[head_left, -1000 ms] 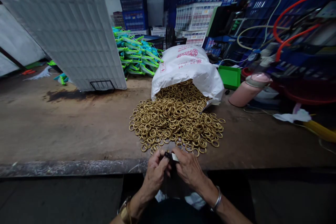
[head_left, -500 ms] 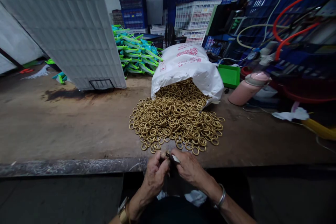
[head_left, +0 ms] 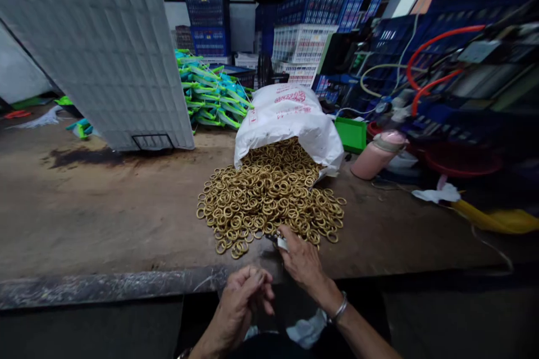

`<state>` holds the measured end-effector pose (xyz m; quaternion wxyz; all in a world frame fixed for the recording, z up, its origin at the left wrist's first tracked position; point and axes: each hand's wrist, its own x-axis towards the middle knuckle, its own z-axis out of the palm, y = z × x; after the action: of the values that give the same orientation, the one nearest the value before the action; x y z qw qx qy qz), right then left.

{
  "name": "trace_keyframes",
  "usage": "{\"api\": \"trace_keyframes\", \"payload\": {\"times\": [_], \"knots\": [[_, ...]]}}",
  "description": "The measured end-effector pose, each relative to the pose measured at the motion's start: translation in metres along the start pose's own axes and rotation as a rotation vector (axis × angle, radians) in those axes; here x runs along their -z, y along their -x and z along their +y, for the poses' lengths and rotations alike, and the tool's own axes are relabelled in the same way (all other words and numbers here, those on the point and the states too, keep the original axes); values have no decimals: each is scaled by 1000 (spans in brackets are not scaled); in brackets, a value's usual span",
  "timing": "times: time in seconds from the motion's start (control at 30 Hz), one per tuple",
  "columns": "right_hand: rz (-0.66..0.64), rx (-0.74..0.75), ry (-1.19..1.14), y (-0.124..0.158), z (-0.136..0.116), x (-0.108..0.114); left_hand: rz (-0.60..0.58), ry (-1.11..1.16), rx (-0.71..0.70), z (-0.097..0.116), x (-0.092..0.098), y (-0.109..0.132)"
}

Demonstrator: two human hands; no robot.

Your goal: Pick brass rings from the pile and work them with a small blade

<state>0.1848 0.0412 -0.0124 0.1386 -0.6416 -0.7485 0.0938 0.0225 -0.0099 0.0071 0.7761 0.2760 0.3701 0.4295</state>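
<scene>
A heap of brass rings [head_left: 269,196] spills from an open white sack [head_left: 290,118] onto the worn brown table [head_left: 105,213]. My right hand [head_left: 301,261] reaches over the table's front edge to the near side of the heap, pinching a small dark and silver piece [head_left: 278,242]. My left hand [head_left: 244,297] hangs back below the table edge, its fingers curled together; whatever is in them is hidden. A bracelet sits on my right wrist.
A grey gridded panel [head_left: 101,50] leans at the back left. Green and blue plastic parts [head_left: 210,95] are piled behind the sack. A green bin [head_left: 351,133], a pink flask [head_left: 374,157], hoses and stacked crates crowd the right and back.
My hands have come apart. The right hand moved forward onto the table to the rings with the small piece, while the left hand dropped back toward me.
</scene>
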Motion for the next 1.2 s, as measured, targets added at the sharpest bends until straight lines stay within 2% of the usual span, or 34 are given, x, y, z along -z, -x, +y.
{"api": "trace_keyframes", "payload": {"times": [0.1, 0.23, 0.4, 0.6, 0.7, 0.8, 0.97, 1.13, 1.2], "knots": [[-51, -1, 85, -3, -4, -3, 57, 139, 39, -4, 5, -6], [-85, -33, 131, -4, -10, -4, 39, 289, 110, -4, 9, -12], [-25, -67, -5, -6, -7, -2, 62, 384, 179, -4, 12, -15], [62, -157, -584, -11, -10, -3, 178, 105, -45, -1, 5, -20], [4, -230, -873, -8, -19, -7, 236, -73, -152, -3, 2, -25], [-66, -258, -1035, -1, -26, -11, 248, -173, -192, -3, -1, -28], [-130, -236, -1062, 3, -30, -12, 227, -310, -312, 2, -4, -26], [-95, -126, -949, 0, -30, 1, 240, -389, -295, 5, 0, -23], [-133, -40, -923, -1, -30, 6, 219, -418, -299, 7, 2, -23]]}}
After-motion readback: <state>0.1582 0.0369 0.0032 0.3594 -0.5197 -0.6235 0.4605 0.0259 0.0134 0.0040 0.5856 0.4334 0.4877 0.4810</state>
